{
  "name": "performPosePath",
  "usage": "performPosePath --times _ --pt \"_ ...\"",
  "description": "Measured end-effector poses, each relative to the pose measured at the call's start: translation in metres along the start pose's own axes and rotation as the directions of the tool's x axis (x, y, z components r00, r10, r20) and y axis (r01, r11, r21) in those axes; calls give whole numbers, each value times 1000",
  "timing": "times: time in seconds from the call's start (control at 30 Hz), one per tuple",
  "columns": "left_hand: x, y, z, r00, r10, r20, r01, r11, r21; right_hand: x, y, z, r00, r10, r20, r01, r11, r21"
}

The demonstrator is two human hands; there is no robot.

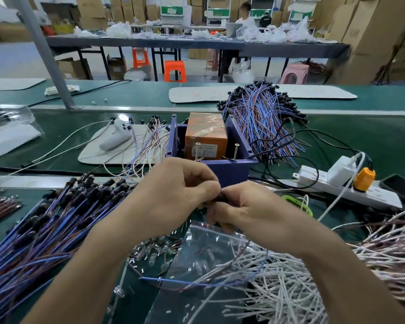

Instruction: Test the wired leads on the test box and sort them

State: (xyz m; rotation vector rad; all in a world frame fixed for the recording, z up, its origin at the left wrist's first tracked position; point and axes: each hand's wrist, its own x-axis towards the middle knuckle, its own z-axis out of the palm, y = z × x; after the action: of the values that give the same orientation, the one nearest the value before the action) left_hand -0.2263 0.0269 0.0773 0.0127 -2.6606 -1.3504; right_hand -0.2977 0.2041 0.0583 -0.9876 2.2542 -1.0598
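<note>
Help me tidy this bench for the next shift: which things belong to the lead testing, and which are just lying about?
Job in hand: black-tipped lead, pinched by left hand and right hand; purple test box; blue-brown lead pile; white leads.
Lying about: white controller; phone; orange stool.

Dark green over the desk [337,136]. Purple-blue on the walls of the test box [227,170], orange on the block [206,134] inside. Blue, violet and brown strands with black caps in the left bundle [45,230] and the far bundle [262,118]. White, with some pinkish brown, in the loose leads [278,288] at the right. Black on the small piece [221,198] pinched between left hand [173,195] and right hand [250,211]. White on the power strip [381,196], orange on its plug [364,180]. Neon green on a loop [289,199]. Beyond, an orange stool [174,71] and a pink stool [294,73].
</note>
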Motion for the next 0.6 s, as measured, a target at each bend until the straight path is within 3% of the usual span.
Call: performPosePath --times 0.17,0.23,0.37,0.5,0.6 --pt "9 -16 12 994 -91 -55 88 995 -52 6 6 3 982 -29 -189 49 993 103" --pt "10 -20 16 993 -70 -98 61 994 -92 8 9 4 972 -30 -233 65 988 142" --pt "10 -27 23 985 39 -170 -30 998 52 11 10 12 979 4 -206 64 945 322" --pt "14 -30 32 997 -35 -75 8 942 -336 11 9 13 993 8 -115 52 859 509" --pt "16 -31 37 997 -70 -44 43 895 -443 11 10 12 997 -3 -72 44 819 572"
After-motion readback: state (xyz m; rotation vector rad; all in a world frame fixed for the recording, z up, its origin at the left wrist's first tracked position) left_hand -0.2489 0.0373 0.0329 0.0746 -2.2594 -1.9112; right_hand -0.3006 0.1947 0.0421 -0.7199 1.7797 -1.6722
